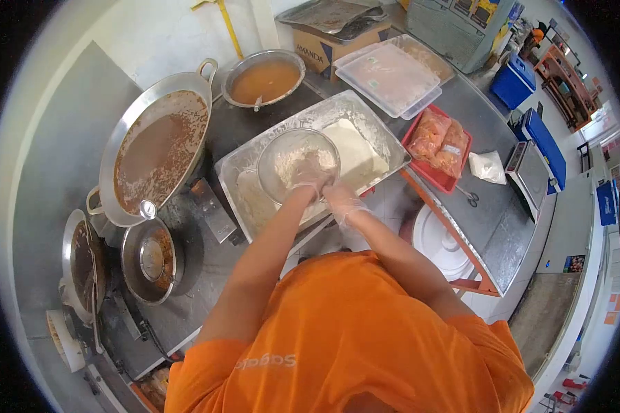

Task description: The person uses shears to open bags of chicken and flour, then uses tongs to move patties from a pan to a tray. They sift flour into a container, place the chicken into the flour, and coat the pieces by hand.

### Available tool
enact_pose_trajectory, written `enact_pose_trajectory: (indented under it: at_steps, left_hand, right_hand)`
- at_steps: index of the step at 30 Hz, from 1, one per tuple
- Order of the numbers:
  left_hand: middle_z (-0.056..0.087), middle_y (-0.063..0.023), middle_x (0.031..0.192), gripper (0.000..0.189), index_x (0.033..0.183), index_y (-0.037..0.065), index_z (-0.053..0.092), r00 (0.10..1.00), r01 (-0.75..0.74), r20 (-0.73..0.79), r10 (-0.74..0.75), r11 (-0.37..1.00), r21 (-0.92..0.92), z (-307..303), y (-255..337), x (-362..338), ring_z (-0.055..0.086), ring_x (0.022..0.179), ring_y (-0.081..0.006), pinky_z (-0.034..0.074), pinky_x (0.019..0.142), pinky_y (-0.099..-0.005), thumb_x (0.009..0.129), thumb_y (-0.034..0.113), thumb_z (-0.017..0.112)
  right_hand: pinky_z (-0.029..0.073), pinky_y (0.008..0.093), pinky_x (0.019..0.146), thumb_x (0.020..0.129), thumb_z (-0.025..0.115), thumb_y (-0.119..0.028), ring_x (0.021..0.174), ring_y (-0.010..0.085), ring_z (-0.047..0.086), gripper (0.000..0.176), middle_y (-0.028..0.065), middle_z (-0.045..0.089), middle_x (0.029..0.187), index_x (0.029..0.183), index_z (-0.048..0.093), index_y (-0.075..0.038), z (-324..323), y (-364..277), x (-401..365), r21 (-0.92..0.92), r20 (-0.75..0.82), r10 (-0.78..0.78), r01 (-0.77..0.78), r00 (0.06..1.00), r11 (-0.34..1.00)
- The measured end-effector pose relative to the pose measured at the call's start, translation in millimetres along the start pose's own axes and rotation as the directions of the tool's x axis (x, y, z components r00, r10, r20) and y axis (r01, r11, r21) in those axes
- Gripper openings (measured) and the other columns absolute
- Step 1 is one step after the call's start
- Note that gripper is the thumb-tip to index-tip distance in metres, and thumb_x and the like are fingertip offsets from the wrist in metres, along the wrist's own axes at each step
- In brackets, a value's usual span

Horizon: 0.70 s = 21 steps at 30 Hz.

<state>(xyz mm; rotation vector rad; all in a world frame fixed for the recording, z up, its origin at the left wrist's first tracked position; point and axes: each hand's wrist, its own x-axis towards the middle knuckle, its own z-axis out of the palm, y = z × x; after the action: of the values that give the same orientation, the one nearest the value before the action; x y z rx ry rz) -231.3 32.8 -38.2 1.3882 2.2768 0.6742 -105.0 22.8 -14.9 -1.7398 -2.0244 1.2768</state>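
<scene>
A round metal bowl (272, 162) rests inside a large rectangular metal tray (236, 180) dusted with white powder. Pale, powder-coated pieces (293, 160) lie in the bowl, their kind not clear. My left hand (312, 177), in a clear plastic glove, reaches over the near rim into these pieces; its fingertips are hidden among them. Close beside it, my right hand (342, 199), gloved as well, is closed on the bowl's near right rim. Loose white powder (351, 148) fills the tray's right side.
At left stand a wide pan of brown liquid (162, 155), a smaller metal pot (148, 261) and a basin of orange liquid (265, 81). To the right are a red tray (442, 180) of bagged orange food, scissors (468, 197), a white bag (488, 167), a scale (523, 165) and plastic lids (389, 79).
</scene>
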Motion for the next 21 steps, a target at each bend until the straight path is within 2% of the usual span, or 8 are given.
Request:
enact_pose_trajectory:
  at_steps: [3, 6, 8, 10, 14, 16, 19, 21]
  left_hand:
    - [0.056, -0.0242, 0.13, 0.063, 0.127, 0.009, 0.06, 0.934, 0.006, 0.356, 0.024, 0.997, -0.081, -59.3, 28.8, -5.8, 0.054, 0.121, -0.0364, 0.045, 0.1, -0.0442, 0.077, 0.047, 0.068]
    - [0.057, -0.0237, 0.13, 0.064, 0.13, 0.007, 0.057, 0.982, -0.169, 0.106, 0.159, 0.981, 0.097, -32.9, -1.7, 14.3, 0.055, 0.12, -0.0367, 0.045, 0.1, -0.0432, 0.08, 0.045, 0.067]
    - [0.056, -0.0237, 0.13, 0.062, 0.128, 0.007, 0.058, 0.94, -0.337, 0.112, 0.322, 0.927, 0.161, 17.4, -54.6, 49.6, 0.055, 0.12, -0.0366, 0.045, 0.1, -0.0432, 0.08, 0.044, 0.067]
    - [0.056, -0.0237, 0.13, 0.059, 0.127, 0.006, 0.059, 0.875, -0.484, 0.109, 0.472, 0.848, 0.217, 37.8, -61.4, 56.8, 0.056, 0.12, -0.0365, 0.045, 0.1, -0.0432, 0.081, 0.043, 0.066]
    - [0.055, -0.0212, 0.134, 0.055, 0.125, 0.006, 0.061, 0.917, -0.312, 0.242, 0.316, 0.949, -0.056, 28.3, -28.5, 23.0, 0.055, 0.122, -0.0351, 0.043, 0.102, -0.0428, 0.085, 0.044, 0.061]
    - [0.054, -0.0201, 0.136, 0.057, 0.127, 0.006, 0.06, 0.904, -0.225, 0.335, 0.266, 0.962, -0.157, -22.6, 3.2, 0.5, 0.054, 0.123, -0.0347, 0.043, 0.103, -0.043, 0.086, 0.047, 0.059]
    - [0.055, -0.0167, 0.137, 0.059, 0.13, 0.007, 0.058, 0.952, -0.137, 0.303, 0.054, 0.955, 0.261, -67.7, 30.4, -15.2, 0.053, 0.124, -0.0343, 0.042, 0.103, -0.0419, 0.086, 0.047, 0.059]
    - [0.058, -0.0169, 0.131, 0.057, 0.126, 0.005, 0.061, 0.894, -0.434, 0.324, 0.309, 0.776, 0.457, -40.4, -0.3, -3.3, 0.056, 0.121, -0.0328, 0.045, 0.1, -0.0413, 0.083, 0.042, 0.066]
  right_hand:
    - [0.053, 0.0462, 0.077, 0.081, 0.055, -0.013, 0.087, 0.0404, 0.067, 0.023, 0.0279, 0.067, 0.089, 0.092, 0.07, 0.001, 16.8, 43.5, 30.2, -0.344, 0.035, -0.289, 0.283, 0.957, 0.895]
    - [0.052, 0.0459, 0.081, 0.087, 0.05, -0.019, 0.09, 0.0428, 0.066, 0.03, 0.0304, 0.065, 0.089, 0.094, 0.068, 0.004, 5.1, 47.3, 31.2, -0.294, 0.005, -0.363, 0.348, 0.932, 0.89]
    - [0.051, 0.0456, 0.083, 0.091, 0.046, -0.022, 0.092, 0.0445, 0.064, 0.035, 0.0308, 0.065, 0.09, 0.093, 0.066, 0.006, -12.8, 25.3, 11.7, -0.062, -0.004, -0.1, 0.1, 0.995, 0.993]
    - [0.051, 0.0463, 0.082, 0.091, 0.046, -0.023, 0.092, 0.0445, 0.064, 0.035, 0.031, 0.065, 0.092, 0.094, 0.066, 0.006, -16.6, 6.9, -5.5, -0.052, -0.014, -0.119, 0.118, 0.993, 0.992]
    - [0.05, 0.0479, 0.081, 0.09, 0.05, -0.03, 0.092, 0.0457, 0.064, 0.041, 0.032, 0.064, 0.097, 0.097, 0.066, 0.006, -9.3, 7.6, -2.2, 0.038, 0.002, 0.003, -0.003, 1.0, 0.999]
    - [0.049, 0.0485, 0.081, 0.089, 0.052, -0.034, 0.092, 0.0458, 0.064, 0.043, 0.0319, 0.065, 0.096, 0.097, 0.067, 0.006, 5.1, 40.8, 18.3, -0.112, 0.01, -0.144, 0.144, 0.99, 0.983]
    - [0.049, 0.049, 0.08, 0.087, 0.055, -0.038, 0.093, 0.0458, 0.064, 0.045, 0.0309, 0.065, 0.095, 0.096, 0.068, 0.004, -7.2, 47.4, 19.1, -0.162, -0.027, -0.167, 0.161, 0.986, 0.974]
    - [0.049, 0.049, 0.081, 0.086, 0.056, -0.038, 0.093, 0.0456, 0.064, 0.044, 0.03, 0.066, 0.095, 0.095, 0.069, 0.003, -19.1, 34.7, 6.7, -0.054, -0.071, -0.033, 0.03, 0.997, 0.998]
